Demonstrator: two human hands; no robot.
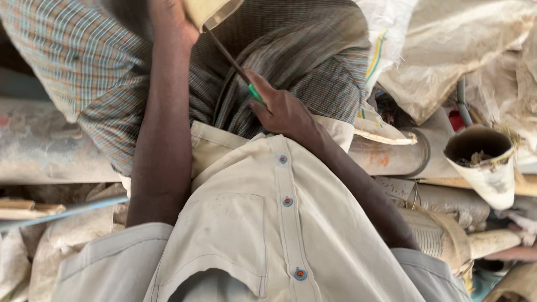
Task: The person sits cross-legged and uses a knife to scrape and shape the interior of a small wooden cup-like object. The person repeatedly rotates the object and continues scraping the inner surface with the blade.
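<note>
The right hand point(282, 109) is clenched around the green handle of a thin dark tool point(226, 56), whose tip meets a pale cream object point(210, 11) gripped by the left hand point(168, 22) above the checked cloth point(84, 61).

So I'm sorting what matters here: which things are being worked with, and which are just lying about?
In hand:
- left hand on a cream-coloured piece at the top edge
- right hand gripping a green-handled tool, its shaft reaching to that piece

Lying about:
- grey pipes
- cut white pipe end
- woven sacks
</note>
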